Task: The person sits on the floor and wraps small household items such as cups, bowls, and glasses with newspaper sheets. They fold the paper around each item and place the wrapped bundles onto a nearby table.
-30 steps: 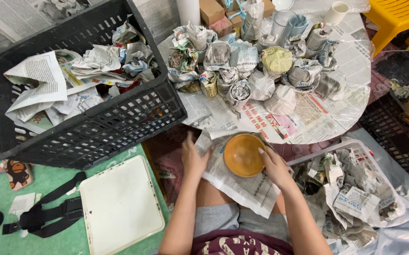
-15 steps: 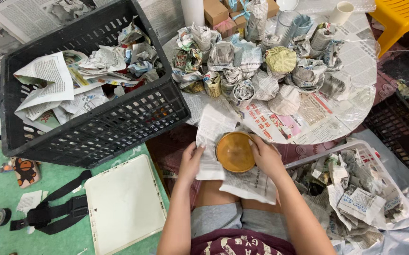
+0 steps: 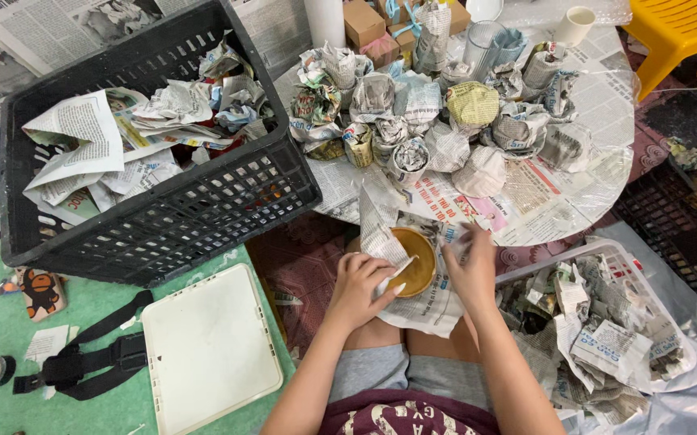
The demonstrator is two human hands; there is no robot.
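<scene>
- Head view: bowl (image 3: 414, 259) on a newspaper sheet (image 3: 422, 300) in the lap, between both hands.
- Left hand (image 3: 362, 282) pinches the sheet's edge over the bowl.
- Right hand (image 3: 471, 266) presses paper at its right rim.

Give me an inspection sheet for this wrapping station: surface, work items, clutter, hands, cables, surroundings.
Surface: round table covered in newspaper under clear plastic.
Work items: amber bowl on a newspaper sheet over the lap, partly wrapped.
Clutter: newspaper-wrapped bundles crowd the table; black crate holds crumpled paper.
Hands: left hand folds paper over the bowl; right hand grips the sheet's edge.
Cables: nothing seen; only a black strap on the green mat.
Surroundings: white basket of paper, white lid, yellow stool.
</scene>
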